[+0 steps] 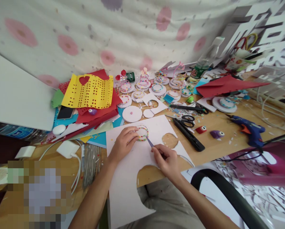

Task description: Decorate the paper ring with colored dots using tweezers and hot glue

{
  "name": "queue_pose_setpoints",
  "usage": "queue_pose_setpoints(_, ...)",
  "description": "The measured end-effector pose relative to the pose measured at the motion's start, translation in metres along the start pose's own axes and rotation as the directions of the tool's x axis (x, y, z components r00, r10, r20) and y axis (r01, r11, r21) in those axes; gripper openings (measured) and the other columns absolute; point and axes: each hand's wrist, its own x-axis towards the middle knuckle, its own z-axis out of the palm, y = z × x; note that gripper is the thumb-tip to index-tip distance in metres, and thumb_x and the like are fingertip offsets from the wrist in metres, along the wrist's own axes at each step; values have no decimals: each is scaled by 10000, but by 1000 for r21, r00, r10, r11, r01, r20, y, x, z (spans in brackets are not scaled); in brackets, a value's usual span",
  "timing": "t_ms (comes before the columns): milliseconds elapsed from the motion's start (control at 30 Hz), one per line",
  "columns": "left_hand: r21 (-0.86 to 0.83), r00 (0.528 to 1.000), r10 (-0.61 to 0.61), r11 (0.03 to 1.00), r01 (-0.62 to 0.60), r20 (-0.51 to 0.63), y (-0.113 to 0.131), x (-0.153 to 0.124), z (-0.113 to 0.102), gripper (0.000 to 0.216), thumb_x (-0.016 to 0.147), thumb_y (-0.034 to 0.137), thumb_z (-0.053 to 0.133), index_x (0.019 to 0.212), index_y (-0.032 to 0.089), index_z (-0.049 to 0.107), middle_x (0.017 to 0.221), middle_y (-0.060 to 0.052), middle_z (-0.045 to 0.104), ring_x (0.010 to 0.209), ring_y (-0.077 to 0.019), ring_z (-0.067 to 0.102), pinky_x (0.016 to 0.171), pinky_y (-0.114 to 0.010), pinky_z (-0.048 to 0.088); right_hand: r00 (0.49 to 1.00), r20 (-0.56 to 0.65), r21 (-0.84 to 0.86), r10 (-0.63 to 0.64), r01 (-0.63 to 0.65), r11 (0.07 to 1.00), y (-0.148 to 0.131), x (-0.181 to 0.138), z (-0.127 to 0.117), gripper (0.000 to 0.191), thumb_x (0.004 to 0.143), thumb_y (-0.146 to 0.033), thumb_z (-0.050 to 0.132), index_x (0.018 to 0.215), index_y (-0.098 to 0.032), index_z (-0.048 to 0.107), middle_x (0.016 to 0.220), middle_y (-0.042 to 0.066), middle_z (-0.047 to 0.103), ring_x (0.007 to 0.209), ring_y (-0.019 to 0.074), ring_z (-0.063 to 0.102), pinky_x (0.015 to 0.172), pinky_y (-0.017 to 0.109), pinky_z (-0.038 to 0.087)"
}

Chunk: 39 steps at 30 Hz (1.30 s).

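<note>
My left hand (124, 143) presses a small beaded ring (142, 132) flat onto a large white paper sheet (132, 171) with round holes cut out of it. Its fingers curl over the ring's left side. My right hand (165, 160) pinches a thin blue pen (149, 142), whose tip touches the paper at the ring's lower right edge. The sheet hangs over the table's front edge onto my lap.
Black scissors (188, 120) and a black utility knife (188, 135) lie right of the sheet. A blue glue gun (249, 130) sits far right. Several white discs with beaded rings (142, 87) crowd the back. Yellow punched paper (88, 90) tops a coloured pile at left.
</note>
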Motion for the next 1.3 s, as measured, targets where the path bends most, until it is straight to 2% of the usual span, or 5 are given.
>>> queue_pose_setpoints(567,2,1000,-9,1000,9,18,3,1,-1,111,967,197,558,982,204,668,1176,-106,657,1159,-230,607,1010,-430,510,1000,-13,-16,-7,6,1000,-1,3,1,307,911,-356,530,698,-163,637,519,-30,453,476,97,376,462,240,271)
queue_pose_setpoints(800,5,1000,-10,1000,10,19,2,0,-1,93,953,162,578,973,192,664,1174,-100,655,1161,-213,606,1026,-397,499,999,-28,24,20,-19,1000,-2,2,1,287,887,-360,566,696,-161,649,508,-39,430,474,91,355,466,241,261)
queue_pose_setpoints(967,29,1000,-17,999,17,6,0,0,-1,107,956,172,575,992,206,670,1177,-100,652,1166,-223,601,1025,-433,499,994,-85,93,72,-64,994,-4,1,-4,318,872,-409,577,671,-170,638,510,-31,438,476,100,349,457,246,254)
queue_pose_setpoints(1133,75,1000,4,997,-3,-11,-2,0,1,210,963,162,559,1131,222,670,1213,-114,644,1212,-236,578,1034,-470,492,984,-135,208,117,-88,974,2,-1,-6,358,896,-455,560,676,-180,624,500,-44,386,456,97,320,432,241,220)
queue_pose_setpoints(1300,167,999,40,985,-42,20,-2,2,-7,397,949,242,601,1344,253,570,1294,-120,637,1254,-258,567,1045,-492,493,977,-180,322,111,-48,945,11,0,-2,380,907,-494,541,694,-183,584,507,-58,344,446,93,293,425,237,213)
